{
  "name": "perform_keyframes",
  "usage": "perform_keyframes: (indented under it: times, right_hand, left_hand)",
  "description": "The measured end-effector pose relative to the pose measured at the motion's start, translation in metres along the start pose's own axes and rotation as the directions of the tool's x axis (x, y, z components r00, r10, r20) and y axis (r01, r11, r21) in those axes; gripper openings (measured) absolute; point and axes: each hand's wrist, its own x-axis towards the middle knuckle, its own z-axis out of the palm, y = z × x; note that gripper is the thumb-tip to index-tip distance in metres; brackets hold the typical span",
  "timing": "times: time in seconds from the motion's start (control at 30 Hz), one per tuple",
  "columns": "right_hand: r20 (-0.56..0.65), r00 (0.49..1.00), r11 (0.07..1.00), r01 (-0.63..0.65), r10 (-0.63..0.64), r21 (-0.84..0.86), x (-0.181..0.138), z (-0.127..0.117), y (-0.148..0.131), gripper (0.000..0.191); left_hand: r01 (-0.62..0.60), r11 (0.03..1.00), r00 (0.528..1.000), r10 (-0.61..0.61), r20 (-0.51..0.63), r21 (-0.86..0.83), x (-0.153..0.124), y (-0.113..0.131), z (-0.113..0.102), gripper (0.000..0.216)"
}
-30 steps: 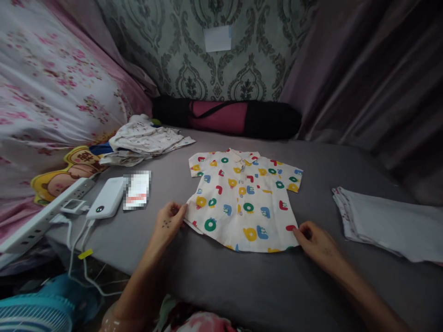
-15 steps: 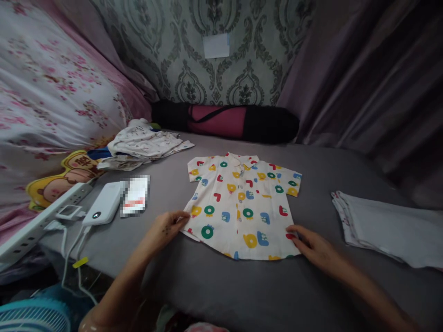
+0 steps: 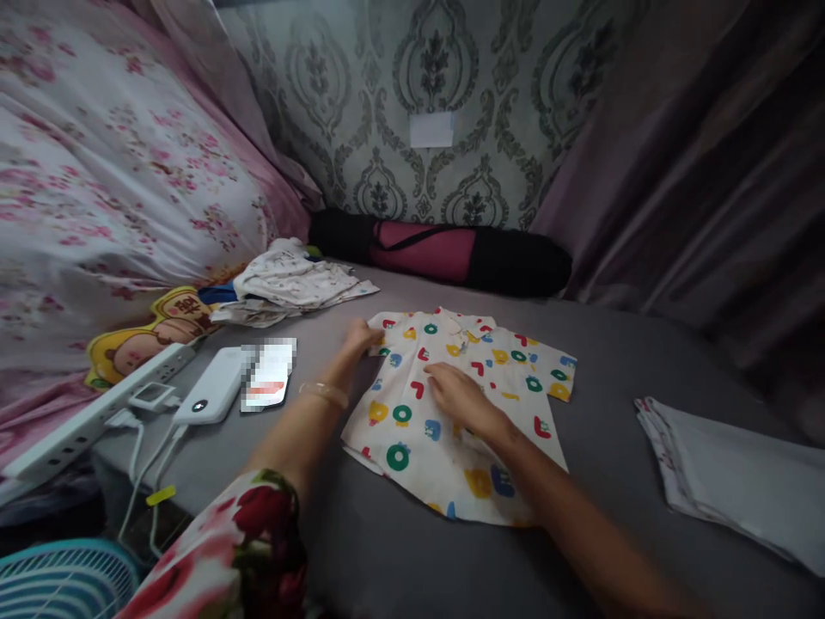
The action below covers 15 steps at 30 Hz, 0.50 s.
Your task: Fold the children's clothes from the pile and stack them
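Note:
A short-sleeved white shirt [image 3: 418, 447] printed with colourful letters lies spread out on the grey bed sheet [image 3: 387, 572], collar away from me. My left hand [image 3: 361, 337] is at the sleeve on the left, its fingers closed on the sleeve's edge. Across the front of the shirt reaches my right hand [image 3: 462, 397], fingers stretched toward the left and nothing visible in them. Whether the right fingertips press on the cloth or hover just above it, I cannot tell. My right forearm hides part of the lower hem.
A folded pale cloth [image 3: 728, 473] lies at the right. At the left are a power strip [image 3: 96, 413], a white power bank [image 3: 212, 387], a blurred-out phone [image 3: 269, 374] and a heap of clothes [image 3: 296, 279]. A black and maroon long bag [image 3: 438, 251] rests against the wall.
Both hands have left the shirt's lower corners. My left hand has moved up to the left sleeve, and my right hand has moved leftward over the shirt's middle. The view has shifted slightly.

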Motion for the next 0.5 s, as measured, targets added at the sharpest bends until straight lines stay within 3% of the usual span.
perform_keyframes:
  times: [0.07, 0.17, 0.33, 0.5]
  right_hand:
    - [-0.006, 0.999, 0.999, 0.054, -0.054, -0.010, 0.023, 0.019, -0.009, 0.045]
    - [0.002, 1.000, 1.000, 0.010, -0.010, -0.027, 0.043, 0.040, -0.019, 0.053]
    - [-0.039, 0.998, 0.997, -0.056, 0.054, -0.049, 0.054, 0.062, -0.028, 0.068]
    - [-0.033, 0.999, 0.995, -0.031, 0.028, -0.096, 0.054, 0.072, -0.028, 0.068]
  left_hand:
    - [-0.050, 0.999, 0.999, 0.050, -0.016, 0.004, 0.010, 0.007, 0.009, 0.012]
    - [-0.145, 0.989, 0.988, 0.143, -0.063, -0.018, 0.015, 0.013, 0.012, 0.014]
    - [-0.361, 0.927, 0.919, 0.336, -0.206, -0.098, 0.017, 0.013, 0.005, 0.026]
    - [-0.297, 0.951, 0.949, 0.285, -0.137, -0.083, 0.027, -0.005, 0.006, 0.030]
